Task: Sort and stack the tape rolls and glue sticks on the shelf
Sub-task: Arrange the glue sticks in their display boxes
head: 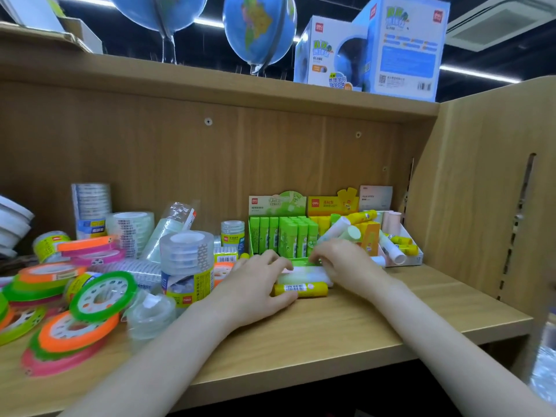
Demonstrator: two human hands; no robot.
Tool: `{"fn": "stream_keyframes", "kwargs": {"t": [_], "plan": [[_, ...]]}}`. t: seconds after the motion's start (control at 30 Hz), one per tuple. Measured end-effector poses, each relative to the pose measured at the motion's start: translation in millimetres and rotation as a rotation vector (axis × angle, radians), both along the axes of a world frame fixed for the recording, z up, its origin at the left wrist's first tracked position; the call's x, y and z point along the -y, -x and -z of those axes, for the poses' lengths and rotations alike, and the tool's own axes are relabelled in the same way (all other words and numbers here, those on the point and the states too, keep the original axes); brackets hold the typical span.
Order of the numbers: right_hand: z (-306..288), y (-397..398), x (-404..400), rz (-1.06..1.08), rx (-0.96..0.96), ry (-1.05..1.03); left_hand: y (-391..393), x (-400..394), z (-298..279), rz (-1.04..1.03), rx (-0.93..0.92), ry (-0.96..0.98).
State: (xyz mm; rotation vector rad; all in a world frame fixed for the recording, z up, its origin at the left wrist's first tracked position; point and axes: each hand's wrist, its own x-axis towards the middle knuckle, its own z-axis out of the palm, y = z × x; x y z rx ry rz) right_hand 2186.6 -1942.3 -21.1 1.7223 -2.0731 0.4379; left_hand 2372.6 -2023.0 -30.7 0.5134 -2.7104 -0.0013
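Observation:
My left hand [255, 284] lies palm down on the wooden shelf [346, 329], fingers spread, fingertips touching a pale white-green glue stick [304, 273] that lies flat. My right hand [343, 263] rests on the other end of that stick, fingers curled at the front of the green box of upright green glue sticks [282, 236]. A yellow glue stick [301, 289] lies just in front, against my left hand. Whether either hand truly grips the pale stick I cannot tell. Clear tape stacks [186, 263] and neon tape rolls [99, 293] crowd the left.
A yellow display box [331, 206] and a white tray [403, 251] with loose yellow and white glue sticks stand at the back right. The shelf's side panel [481, 191] closes the right. Globes [258, 28] and globe boxes [403, 46] sit on the shelf above.

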Motion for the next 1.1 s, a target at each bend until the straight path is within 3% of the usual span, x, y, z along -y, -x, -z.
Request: {"fn": "stream_keyframes", "kwargs": {"t": [0.1, 0.27, 0.4, 0.57, 0.77, 1.0, 1.1], "plan": [[3, 1, 4, -0.018, 0.015, -0.082, 0, -2, 2, 0.038, 0.043, -0.029], [-1, 11, -8, -0.174, 0.406, -0.019, 1, 1, 0, 0.041, 0.094, 0.022], [0, 21, -7, -0.088, 0.279, -0.178, 1, 1, -4, 0.02, 0.077, 0.094], [-6, 19, -5, -0.071, 0.181, 0.087, 0, 1, -6, 0.031, 0.05, 0.067], [-14, 5, -11, -0.261, 0.568, 0.319, 1, 4, -4, -0.041, 0.111, 0.02], [-20, 0, -12, -0.398, 0.83, 0.261, 7, 10, -1, -0.142, 0.118, -0.003], [-19, 3, -11, -0.325, 0.807, 0.178, 8, 9, -2, -0.179, 0.124, 0.008]]}}
